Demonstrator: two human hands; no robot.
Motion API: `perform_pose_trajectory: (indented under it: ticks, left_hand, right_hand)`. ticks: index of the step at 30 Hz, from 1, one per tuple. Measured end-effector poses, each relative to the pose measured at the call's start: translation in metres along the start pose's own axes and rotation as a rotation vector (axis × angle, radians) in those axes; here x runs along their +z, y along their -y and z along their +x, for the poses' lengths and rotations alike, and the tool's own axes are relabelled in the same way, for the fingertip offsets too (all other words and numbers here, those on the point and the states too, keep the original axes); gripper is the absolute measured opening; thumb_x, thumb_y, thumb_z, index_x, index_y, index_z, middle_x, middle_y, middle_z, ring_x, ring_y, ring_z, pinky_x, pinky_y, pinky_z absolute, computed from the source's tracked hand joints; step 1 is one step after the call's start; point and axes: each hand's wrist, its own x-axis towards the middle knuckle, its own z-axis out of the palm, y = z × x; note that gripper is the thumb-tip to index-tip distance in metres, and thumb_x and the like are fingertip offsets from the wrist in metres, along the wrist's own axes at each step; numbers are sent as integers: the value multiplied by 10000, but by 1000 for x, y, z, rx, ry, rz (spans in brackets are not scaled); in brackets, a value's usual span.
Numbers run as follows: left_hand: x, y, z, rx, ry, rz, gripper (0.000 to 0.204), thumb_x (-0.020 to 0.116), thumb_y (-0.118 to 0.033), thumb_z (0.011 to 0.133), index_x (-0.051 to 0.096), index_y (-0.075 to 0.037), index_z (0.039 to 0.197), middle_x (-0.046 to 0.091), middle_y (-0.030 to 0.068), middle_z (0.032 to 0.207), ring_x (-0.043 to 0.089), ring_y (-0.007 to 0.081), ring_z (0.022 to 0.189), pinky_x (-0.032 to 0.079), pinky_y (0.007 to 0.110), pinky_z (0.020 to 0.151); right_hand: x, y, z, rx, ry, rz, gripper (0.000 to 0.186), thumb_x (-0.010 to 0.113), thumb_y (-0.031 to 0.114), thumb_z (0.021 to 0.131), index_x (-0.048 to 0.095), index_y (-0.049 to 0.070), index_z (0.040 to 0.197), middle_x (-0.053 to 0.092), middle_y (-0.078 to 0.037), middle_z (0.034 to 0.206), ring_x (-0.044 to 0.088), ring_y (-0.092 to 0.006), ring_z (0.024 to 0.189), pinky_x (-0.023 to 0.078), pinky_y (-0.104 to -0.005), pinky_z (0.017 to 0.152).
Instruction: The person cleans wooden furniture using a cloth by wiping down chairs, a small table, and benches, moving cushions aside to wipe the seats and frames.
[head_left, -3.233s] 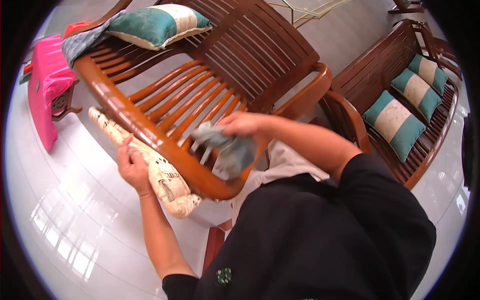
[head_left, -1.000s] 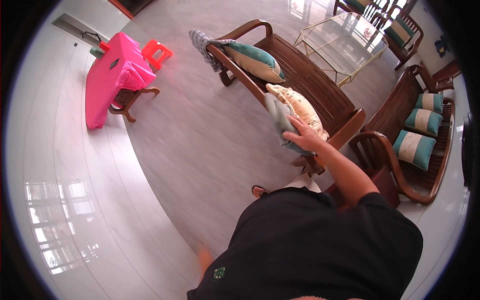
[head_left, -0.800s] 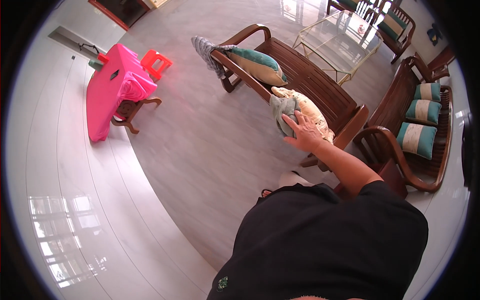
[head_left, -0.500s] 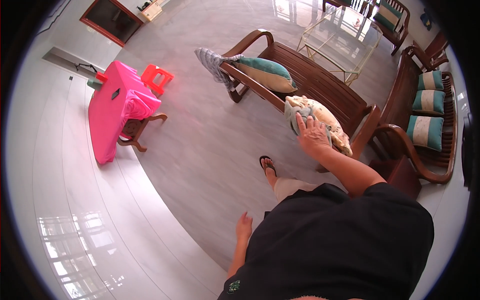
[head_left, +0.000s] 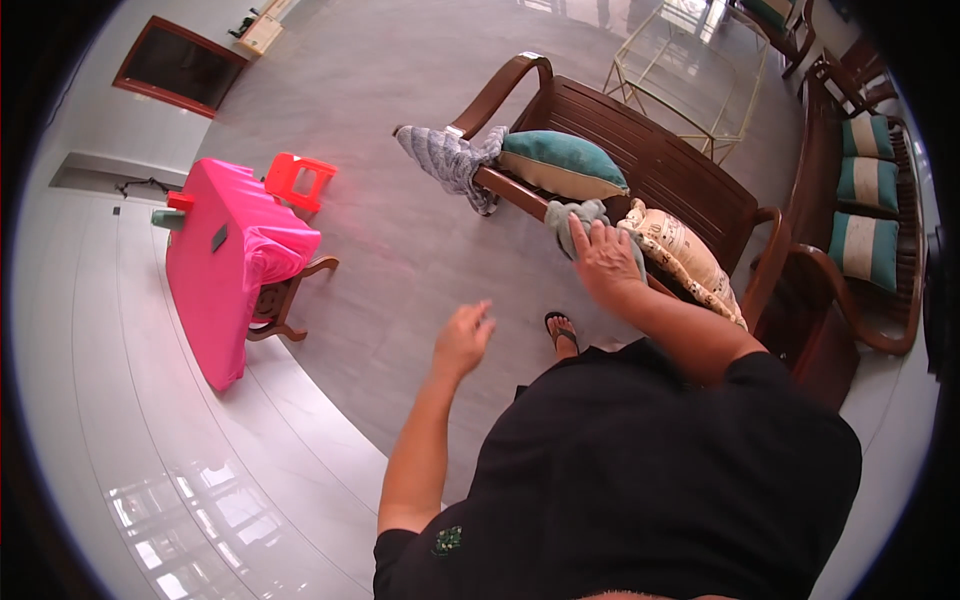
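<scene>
My right hand lies over a grey-green cloth, pressing it on the top rail of a dark wooden bench's backrest. Its fingers are bent over the cloth, which bunches up around them. Just right of that hand, a cream patterned cushion leans on the backrest. To the left, a teal and cream cushion rests against the same rail. A grey fluffy cloth drapes over the bench's left end. My left hand is in the air over the floor, empty, with loosely curled, parted fingers.
At the left stands a table under a pink cover, with a red plastic stool beside it. A glass table is beyond the bench. Another wooden bench with teal cushions lines the right side.
My right hand and the grey-green cloth have slid left along the rail, away from the patterned cushion. My left hand has risen and come forward. The view has shifted.
</scene>
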Motion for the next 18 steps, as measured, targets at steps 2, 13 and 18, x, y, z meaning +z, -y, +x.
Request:
perform_pose_trajectory:
  ticks: [2, 13, 18]
  left_hand:
    - [-28, -7, 47, -9, -69, -41, 434, 720, -200, 936, 653, -86, 1349, 675, 135, 1197, 683, 299, 974, 567, 400, 867]
    - [-44, 72, 294, -171, -394, -523, 1347, 889, -454, 793, -21, 124, 1601, 94, 332, 1683, 164, 418, 1577, 180, 410, 1288]
    - [-45, 86, 317, -170, -132, -661, 1342, 886, -410, 823, -70, 128, 1596, 277, 309, 1635, 351, 343, 1517, 281, 382, 1247]
  right_hand:
    - [4, 13, 21, -26, -24, -21, 673, 527, 146, 968, 335, 73, 1608, 551, -202, 1310, 563, -364, 1185, 403, -567, 1067]
    - [-6, 37, 52, 3, -145, 28, 861, 791, 249, 814, 411, 123, 1576, 569, -201, 1339, 581, -364, 1173, 421, -519, 1053]
    - [-7, 43, 44, 132, -205, 24, 859, 805, 270, 788, 445, 157, 1560, 593, -189, 1322, 598, -368, 1138, 428, -518, 1065]
